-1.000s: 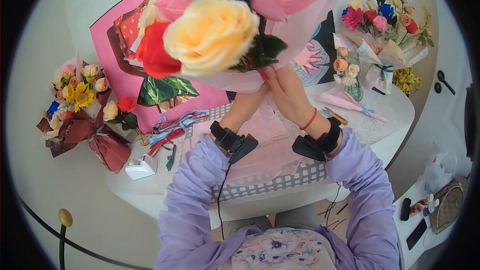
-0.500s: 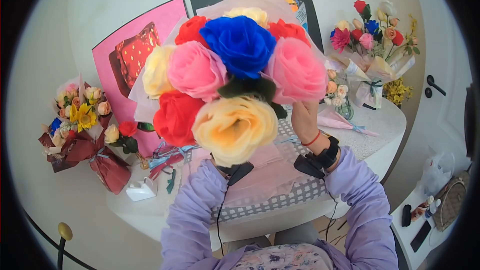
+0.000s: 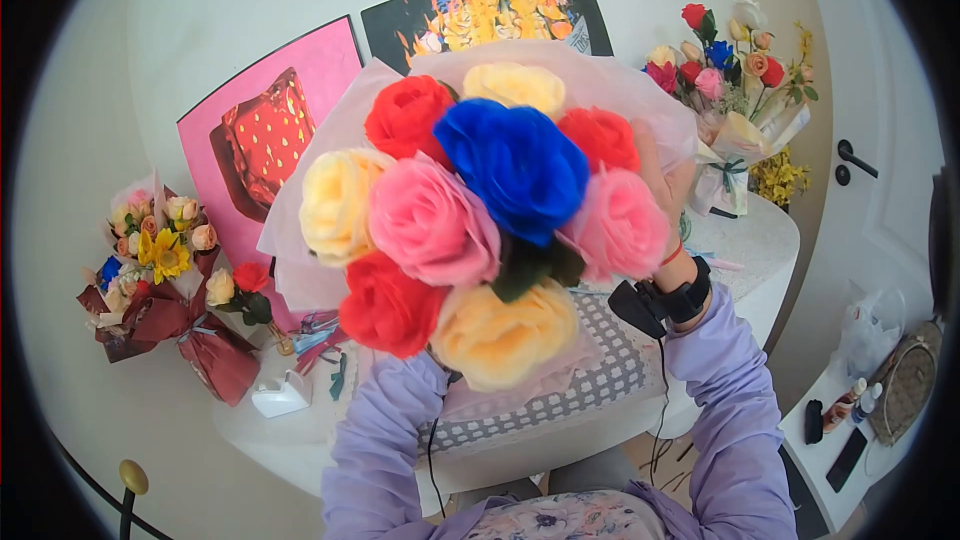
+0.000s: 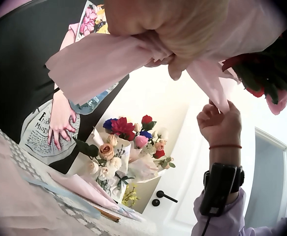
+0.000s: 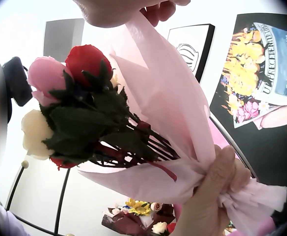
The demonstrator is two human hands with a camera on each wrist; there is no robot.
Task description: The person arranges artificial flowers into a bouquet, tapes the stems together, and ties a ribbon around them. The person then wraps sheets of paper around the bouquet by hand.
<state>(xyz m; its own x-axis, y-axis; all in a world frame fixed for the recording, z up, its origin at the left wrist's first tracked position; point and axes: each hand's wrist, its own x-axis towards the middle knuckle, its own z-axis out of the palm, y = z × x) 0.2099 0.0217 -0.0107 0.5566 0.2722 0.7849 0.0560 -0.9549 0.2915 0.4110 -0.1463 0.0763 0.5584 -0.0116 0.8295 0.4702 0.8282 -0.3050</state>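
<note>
A bouquet of large fabric roses, a blue rose (image 3: 512,168) in the middle with red, pink and cream ones around it, is held up above the table in pale pink wrapping paper (image 5: 165,73). My left hand (image 5: 205,201) grips the gathered paper around the stems; in the head view the blooms hide this hand. Below its grip the paper tail flares out. My right hand (image 4: 221,129) pinches the paper's upper edge beside the flowers, fingers curled. Inside the wrap, a red ribbon (image 5: 164,170) lies by the bare stems.
On the left stand a bouquet in dark red paper (image 3: 215,350) and a white tape dispenser (image 3: 283,394). Another wrapped bouquet (image 3: 735,145) stands at the back right. Posters, one a pink poster (image 3: 225,90), lean on the wall. A grey patterned cloth (image 3: 600,355) covers the table's front.
The bouquet has come down and tipped its blooms toward me. My right hand has left the stems and moved up to the paper's right edge. The left hand keeps its grip below.
</note>
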